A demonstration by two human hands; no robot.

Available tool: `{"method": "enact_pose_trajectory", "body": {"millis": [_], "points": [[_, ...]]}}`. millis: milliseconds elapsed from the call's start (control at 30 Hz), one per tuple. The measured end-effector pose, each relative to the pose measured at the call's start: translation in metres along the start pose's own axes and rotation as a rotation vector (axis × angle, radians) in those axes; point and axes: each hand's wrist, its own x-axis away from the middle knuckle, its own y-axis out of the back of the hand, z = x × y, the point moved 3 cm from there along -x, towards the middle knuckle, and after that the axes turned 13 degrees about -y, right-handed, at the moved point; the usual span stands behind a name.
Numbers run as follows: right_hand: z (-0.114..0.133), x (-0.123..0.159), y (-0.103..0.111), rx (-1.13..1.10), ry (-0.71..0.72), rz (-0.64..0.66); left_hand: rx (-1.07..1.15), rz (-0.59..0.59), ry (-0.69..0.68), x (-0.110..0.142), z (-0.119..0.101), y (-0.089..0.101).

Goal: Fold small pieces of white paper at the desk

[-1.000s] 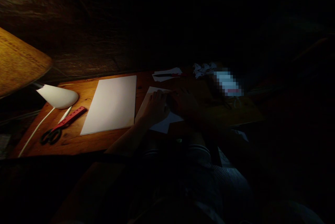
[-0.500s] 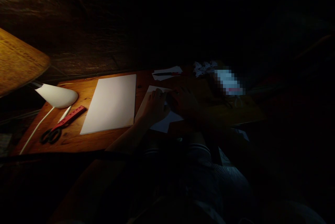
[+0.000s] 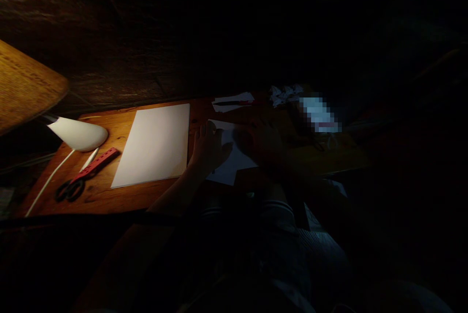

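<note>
A folded or cut white sheet of paper (image 3: 234, 157) lies on the wooden table in dim light, with angled edges toward me. On its left side rests my left hand (image 3: 207, 146), fingers spread and thumb stretched out to the right. My right hand (image 3: 261, 140) lies over the right part of the paper, its fingers reaching forward; deep shadow blurs their outline, but they look extended. A stack of white paper (image 3: 155, 145) sits just left of my left hand, brightly lit.
A lamp with a white base (image 3: 82, 135) and wooden shade (image 3: 29, 84) stands left. Near it lie red-bladed scissors (image 3: 87, 171). Toward the back are a red-and-black pen-like tool (image 3: 234, 103) on paper scraps and crumpled paper (image 3: 285, 93). A pixelated bright screen (image 3: 320, 114) stands right.
My left hand has slid left, away from my right hand, and its fingers have spread, uncovering the middle of the paper. My right hand has shifted slightly to the right.
</note>
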Motion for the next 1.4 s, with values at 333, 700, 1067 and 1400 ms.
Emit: {"method": "enact_pose_trajectory", "body": {"millis": [333, 700, 1067, 1400], "points": [[-0.003, 0.002, 0.003, 0.01, -0.056, -0.011, -0.022, -0.025, 0.054, 0.012, 0.009, -0.001], [-0.007, 0.004, -0.004, -0.057, 0.048, -0.034, 0.065, 0.008, -0.105, 0.004, 0.009, -0.007], [-0.014, -0.019, 0.002, -0.149, 0.037, -0.041, 0.198, -0.028, -0.129, 0.002, 0.018, -0.022], [-0.06, -0.116, 0.001, -0.01, -0.107, -0.151, 0.131, 0.078, -0.25, 0.009, -0.003, -0.024]]}}
